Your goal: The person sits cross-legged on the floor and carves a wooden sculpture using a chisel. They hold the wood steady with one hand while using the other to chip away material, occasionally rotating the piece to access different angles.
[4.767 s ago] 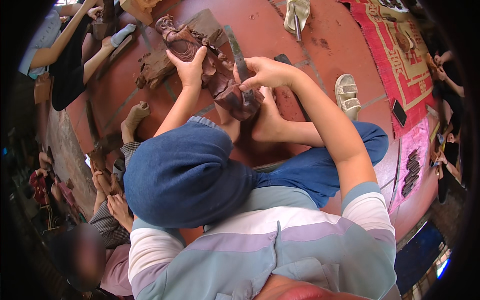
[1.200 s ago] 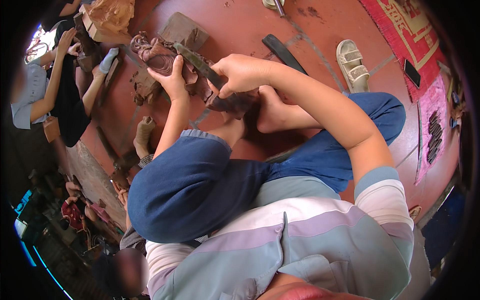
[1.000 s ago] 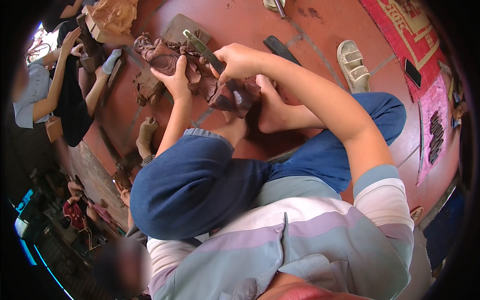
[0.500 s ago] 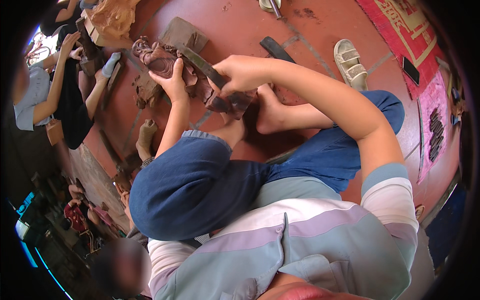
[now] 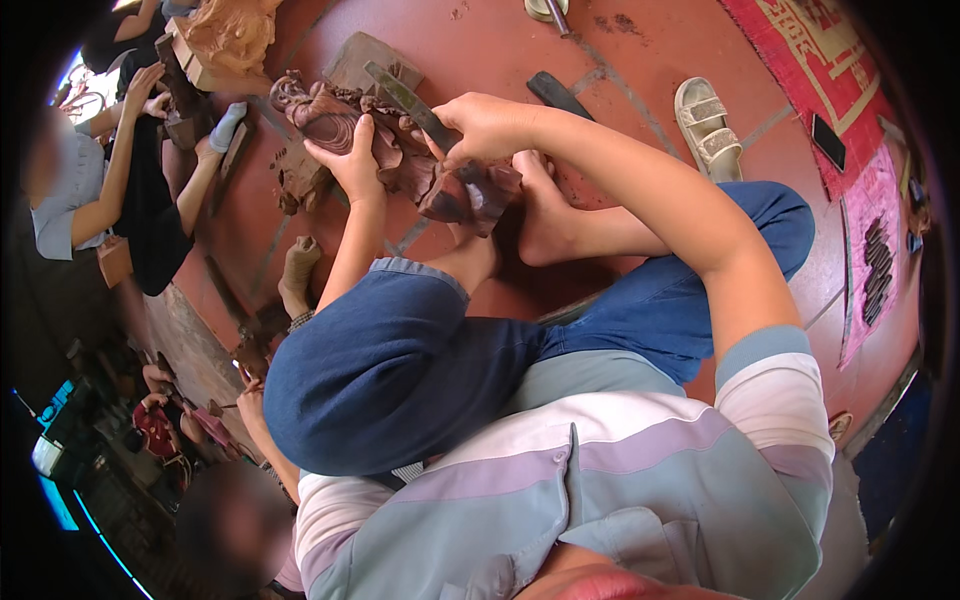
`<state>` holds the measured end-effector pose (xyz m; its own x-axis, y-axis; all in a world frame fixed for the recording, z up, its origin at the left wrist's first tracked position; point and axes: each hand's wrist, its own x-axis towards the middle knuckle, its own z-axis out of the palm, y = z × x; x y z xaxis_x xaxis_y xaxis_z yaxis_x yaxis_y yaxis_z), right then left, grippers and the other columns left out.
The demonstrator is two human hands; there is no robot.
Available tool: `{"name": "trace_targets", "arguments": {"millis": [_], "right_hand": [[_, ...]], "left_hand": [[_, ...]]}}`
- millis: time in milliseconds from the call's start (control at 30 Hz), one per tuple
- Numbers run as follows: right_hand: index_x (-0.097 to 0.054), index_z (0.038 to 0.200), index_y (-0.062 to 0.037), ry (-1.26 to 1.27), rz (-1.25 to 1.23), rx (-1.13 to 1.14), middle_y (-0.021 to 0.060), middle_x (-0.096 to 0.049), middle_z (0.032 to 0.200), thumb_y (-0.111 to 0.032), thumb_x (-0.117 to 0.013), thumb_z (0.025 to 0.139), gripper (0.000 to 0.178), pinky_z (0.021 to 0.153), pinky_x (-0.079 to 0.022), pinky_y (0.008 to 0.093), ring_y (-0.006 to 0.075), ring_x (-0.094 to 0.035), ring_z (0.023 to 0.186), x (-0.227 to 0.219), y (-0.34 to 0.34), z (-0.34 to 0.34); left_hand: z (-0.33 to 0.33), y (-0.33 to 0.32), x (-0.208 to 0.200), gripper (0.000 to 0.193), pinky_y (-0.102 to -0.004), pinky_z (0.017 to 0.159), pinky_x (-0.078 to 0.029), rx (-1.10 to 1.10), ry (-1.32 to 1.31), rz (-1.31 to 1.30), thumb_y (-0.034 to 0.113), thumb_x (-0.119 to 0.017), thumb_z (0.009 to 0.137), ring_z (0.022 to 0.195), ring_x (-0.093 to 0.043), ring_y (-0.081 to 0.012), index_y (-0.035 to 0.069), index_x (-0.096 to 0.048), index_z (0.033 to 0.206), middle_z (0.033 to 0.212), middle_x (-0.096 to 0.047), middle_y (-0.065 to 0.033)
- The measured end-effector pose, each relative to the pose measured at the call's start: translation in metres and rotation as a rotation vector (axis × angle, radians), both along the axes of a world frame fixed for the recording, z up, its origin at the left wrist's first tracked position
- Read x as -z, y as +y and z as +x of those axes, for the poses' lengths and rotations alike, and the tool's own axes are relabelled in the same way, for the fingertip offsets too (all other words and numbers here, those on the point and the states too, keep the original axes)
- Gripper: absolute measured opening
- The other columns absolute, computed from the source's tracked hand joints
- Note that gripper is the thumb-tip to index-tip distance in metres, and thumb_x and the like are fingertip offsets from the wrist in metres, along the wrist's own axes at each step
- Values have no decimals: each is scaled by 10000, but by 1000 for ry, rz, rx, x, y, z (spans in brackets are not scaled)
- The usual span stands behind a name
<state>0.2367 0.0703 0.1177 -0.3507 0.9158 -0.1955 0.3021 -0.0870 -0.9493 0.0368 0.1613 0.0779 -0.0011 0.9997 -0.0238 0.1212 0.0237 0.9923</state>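
Note:
A reddish-brown carved wooden figure [image 5: 408, 168] with swirling grain lies at a slant in front of my feet. My left hand [image 5: 352, 165] is wrapped round its upper left part, the thumb pressed on the grained surface. In my right hand [image 5: 488, 128] is a long, flat, dark greenish bar-shaped tool [image 5: 395, 98], one end pointing up and to the left over the carving. My fingers hide its other end. Just behind the figure sits a squared brown wood block [image 5: 372, 68]. A rough, knotty wood piece [image 5: 300, 178] is left of my left hand.
On the red tiled floor lie a dark block [image 5: 557, 95] and a beige sandal [image 5: 708, 130]. To the right, a phone [image 5: 828, 142] rests on a red mat, near several dark rods [image 5: 877, 270] on pink cloth. Other people sit at the left.
The bar in my right hand has shifted slightly down and right along the carving. My left hand keeps its hold. The whole view has moved a little.

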Motion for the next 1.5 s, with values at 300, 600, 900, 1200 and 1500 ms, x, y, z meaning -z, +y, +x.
{"name": "trace_targets", "arguments": {"millis": [300,600,900,1200,1500], "right_hand": [[-637,861,-71,23,42,39,94,-677,812,-151,-768,689,231,725,-507,357,248,-649,798,-6,-11,2],[-623,852,-46,113,11,54,86,-674,801,-120,-769,695,226,739,-505,353,214,-655,801,-3,-16,1],[-634,976,-35,41,34,-58,69,-685,903,-87,-720,753,244,771,-507,343,190,-640,830,-20,-24,3],[-566,839,-29,16,153,142,26,-585,756,-113,-706,785,172,663,-461,287,107,-547,729,4,-11,1],[-562,899,-56,188,-105,235,19,-627,917,-52,-689,866,131,678,-449,215,73,-554,763,11,-30,-4]], "left_hand": [[0,-1,1,1093,-362,1085,-315,11,12,-17,203,-806,767,1297,-378,-260,-48,-26,1492,1435,-313,-206],[-5,10,8,1097,-362,1082,-316,-9,15,3,180,-807,767,1292,-382,-255,-52,-15,1490,1423,-321,-202],[-15,11,23,1155,-353,1112,-272,-16,84,67,243,-835,738,1344,-330,-276,-64,-17,1493,1481,-255,-214],[-5,3,17,1183,-359,1111,-288,-55,46,99,295,-834,722,1344,-347,-300,-67,-14,1494,1478,-279,-254],[-11,-7,6,1257,-406,1134,-278,-111,181,-29,341,-834,655,1379,-319,-387,-5,25,1506,1458,-292,-313]]}}
